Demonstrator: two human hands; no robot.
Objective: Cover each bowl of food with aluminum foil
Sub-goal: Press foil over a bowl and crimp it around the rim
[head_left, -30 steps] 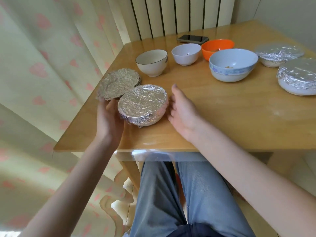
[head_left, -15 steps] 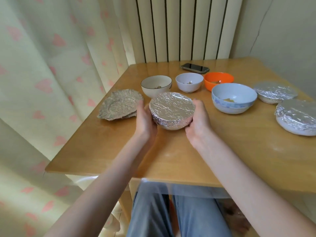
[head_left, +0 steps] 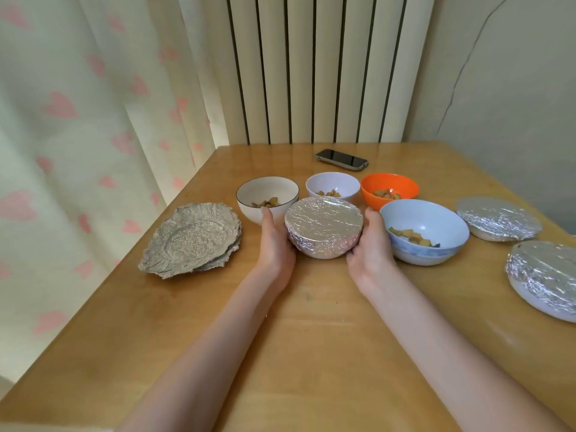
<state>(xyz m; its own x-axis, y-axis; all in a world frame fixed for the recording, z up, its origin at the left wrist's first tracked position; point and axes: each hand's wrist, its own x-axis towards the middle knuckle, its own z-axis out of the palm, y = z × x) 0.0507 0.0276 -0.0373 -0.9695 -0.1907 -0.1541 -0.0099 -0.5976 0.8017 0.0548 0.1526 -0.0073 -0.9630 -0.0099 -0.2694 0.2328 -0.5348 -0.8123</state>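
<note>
Left hand point(head_left: 276, 244), right hand point(head_left: 371, 244) clasp foil-covered bowl point(head_left: 324, 226) | contents hidden | fingertips unseen

On the table point(head_left: 311, 353) a foil-covered bowl point(head_left: 324, 226) sits at the centre, with the left hand point(head_left: 276, 247) against its 9 o'clock side and the right hand point(head_left: 371, 247) against its 3 o'clock side. At 9 o'clock beyond the left hand lies a stack of foil sheets point(head_left: 193, 240). At 11 o'clock stands an open bowl point(head_left: 267, 198) with food in it, at 12 o'clock a second open bowl point(head_left: 333, 188), at 1 o'clock a third point(head_left: 389, 190), and behind these a phone point(head_left: 341, 158). At 3 o'clock, just beside the right hand, a larger open bowl point(head_left: 424, 232) holds food. Further toward 3 o'clock sit two more covered bowls, one point(head_left: 498, 218) behind the other point(head_left: 544, 277).
</note>
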